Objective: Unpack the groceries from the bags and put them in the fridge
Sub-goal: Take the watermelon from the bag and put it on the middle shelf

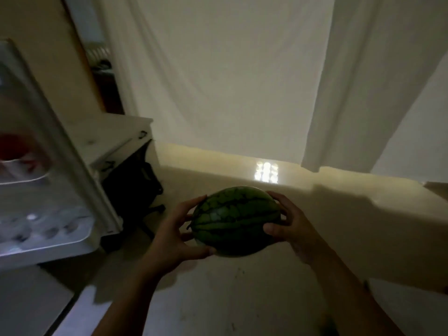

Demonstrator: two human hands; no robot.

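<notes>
a person is holding a small watermelon [236,220] w/ both bare hands, out in front of the body and above a pale glossy floor [242,287] in a dim room. no brand, label or writing is readable anywhere; no sticker is showing on the melon's visible side.

the watermelon is lying lengthwise, oval, w/ light green rind crossed by dark green stripes running end to end and finer dark veining btwn them. a faint sheen is showing on its upper left face; the underside is falling into shadow.

the left hand [177,232] is cupping the melon's left end, fingers spread over the top, thumb pressed under the lower edge. the right hand [288,225] is gripping the right end, fingers curled over the top, thumb pressing on the near face. both hands are clamped on the fruit, neither one loose.

at left an open fridge door [48,166] is standing, white, its inner shelves blurred; a moulded egg tray [46,231] is sitting low on it and something red, too blurred to name, is showing higher up. the melon is to the right of the door, apart from it.

behind it, white curtains [230,81] are hanging to the floor, w/ a bright patch of light reflecting on the floor at their foot. a white cabinet [116,141] w/ a dark object beneath is standing btwn door and curtains.
</notes>
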